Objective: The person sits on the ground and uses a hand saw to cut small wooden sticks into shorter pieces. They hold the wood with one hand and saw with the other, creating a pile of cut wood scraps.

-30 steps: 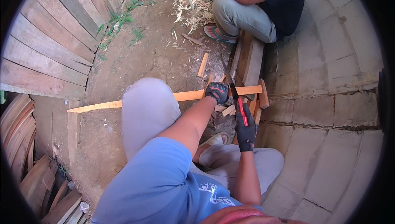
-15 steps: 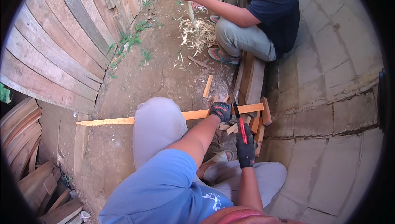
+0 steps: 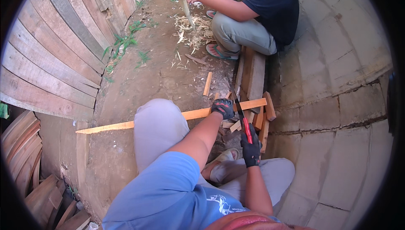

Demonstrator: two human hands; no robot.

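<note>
A long, narrow wooden strip (image 3: 196, 114) lies crosswise in front of me, passing by my raised left knee. My left hand (image 3: 222, 108), in a black glove, is closed over the strip right of the knee. In my gloved right hand (image 3: 251, 149) is the red handle of a hand saw (image 3: 241, 112). Its dark blade crosses the strip just right of my left hand, pointing away from me. The strip's right end rests near a short wood block (image 3: 269, 106). Whether the teeth are in the wood cannot be made out.
Thick beams (image 3: 253, 76) run along the block wall (image 3: 320, 116) on the right. A person (image 3: 253, 19) squats ahead, holding a pale stick over wood shavings (image 3: 196, 31). Offcuts (image 3: 207, 83) lie on the dirt. A plank fence (image 3: 55, 57) and stacked boards (image 3: 21, 145) stand left.
The view has shifted slightly, so the surroundings sit a little further left and higher. The saw has slid a little away from me across the strip; both hands keep their grips.
</note>
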